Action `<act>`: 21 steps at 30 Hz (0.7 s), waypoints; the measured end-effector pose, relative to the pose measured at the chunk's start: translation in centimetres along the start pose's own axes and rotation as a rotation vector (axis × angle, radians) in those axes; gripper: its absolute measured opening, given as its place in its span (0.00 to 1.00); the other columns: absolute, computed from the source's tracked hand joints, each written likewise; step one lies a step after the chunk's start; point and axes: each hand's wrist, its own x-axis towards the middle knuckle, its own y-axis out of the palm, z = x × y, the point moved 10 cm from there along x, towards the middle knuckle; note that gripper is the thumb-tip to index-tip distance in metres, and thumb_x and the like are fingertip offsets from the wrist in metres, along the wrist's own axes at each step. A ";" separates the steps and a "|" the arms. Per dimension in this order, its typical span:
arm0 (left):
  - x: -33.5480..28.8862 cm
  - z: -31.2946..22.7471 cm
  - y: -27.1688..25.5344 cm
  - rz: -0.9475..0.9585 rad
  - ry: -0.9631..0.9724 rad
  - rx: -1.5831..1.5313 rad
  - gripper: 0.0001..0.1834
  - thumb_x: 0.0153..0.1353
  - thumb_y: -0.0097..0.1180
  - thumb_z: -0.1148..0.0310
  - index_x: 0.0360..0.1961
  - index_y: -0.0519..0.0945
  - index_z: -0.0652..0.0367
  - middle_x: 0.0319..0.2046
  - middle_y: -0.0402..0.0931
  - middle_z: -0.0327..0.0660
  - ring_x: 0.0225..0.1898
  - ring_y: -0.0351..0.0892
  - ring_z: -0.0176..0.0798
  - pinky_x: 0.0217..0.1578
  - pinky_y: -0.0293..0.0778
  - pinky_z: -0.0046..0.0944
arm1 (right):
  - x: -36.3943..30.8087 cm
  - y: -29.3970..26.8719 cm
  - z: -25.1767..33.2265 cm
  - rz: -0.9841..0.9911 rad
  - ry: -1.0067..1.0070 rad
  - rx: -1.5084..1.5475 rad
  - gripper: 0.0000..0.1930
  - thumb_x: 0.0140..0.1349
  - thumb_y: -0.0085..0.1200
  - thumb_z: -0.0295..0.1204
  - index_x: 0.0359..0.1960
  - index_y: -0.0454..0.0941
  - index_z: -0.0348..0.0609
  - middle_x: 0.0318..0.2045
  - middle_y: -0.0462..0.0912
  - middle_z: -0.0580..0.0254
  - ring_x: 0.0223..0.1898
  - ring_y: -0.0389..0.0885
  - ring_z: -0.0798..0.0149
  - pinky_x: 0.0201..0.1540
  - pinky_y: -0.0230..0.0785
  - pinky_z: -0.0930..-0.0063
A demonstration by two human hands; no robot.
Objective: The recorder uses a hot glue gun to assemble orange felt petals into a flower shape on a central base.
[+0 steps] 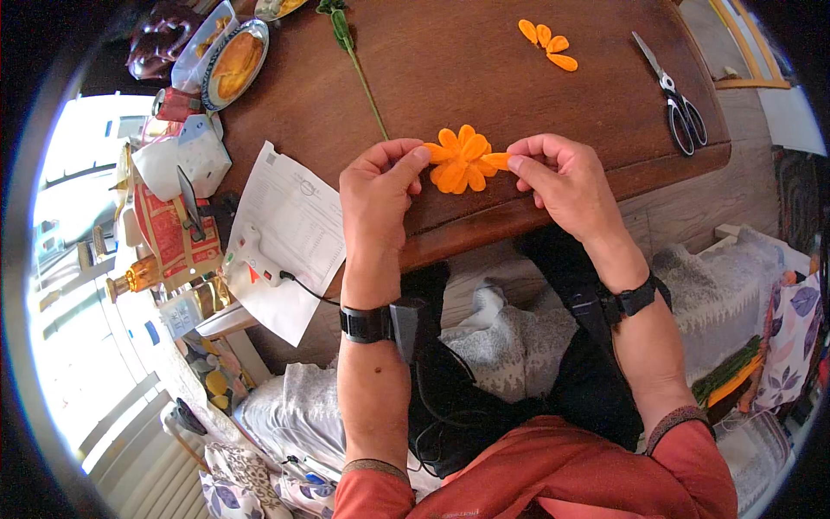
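Observation:
Between my two hands is an orange fuzzy flower [465,164] with several looped petals, held just above the table's near edge. My left hand [380,182] pinches a petal on its left side between thumb and fingers. On the opposite side my right hand [558,177] grips another petal the same way. Beyond the flower a green stem [367,86] with a leafy dark green top lies on the table. Farther back to the right sits a small cluster of loose orange petals [548,45].
Scissors [671,97] with black-and-white handles lie at the table's right. A white glue gun [255,255] rests on a paper sheet [290,208] at left, its black cord trailing toward me. Beyond are a plate of food [236,67], a red can [176,105] and a knife [189,203].

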 end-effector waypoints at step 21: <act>-0.6 0.9 -1.0 0.058 -0.029 -0.059 0.08 0.62 0.69 0.71 0.39 0.86 0.64 0.27 0.80 0.33 0.23 0.70 0.23 0.22 0.59 0.24 | -1.8 2.1 -0.1 -0.064 -0.010 0.130 0.10 0.76 0.52 0.29 0.47 0.77 0.33 0.39 0.86 0.55 0.40 0.88 0.67 0.38 0.85 0.73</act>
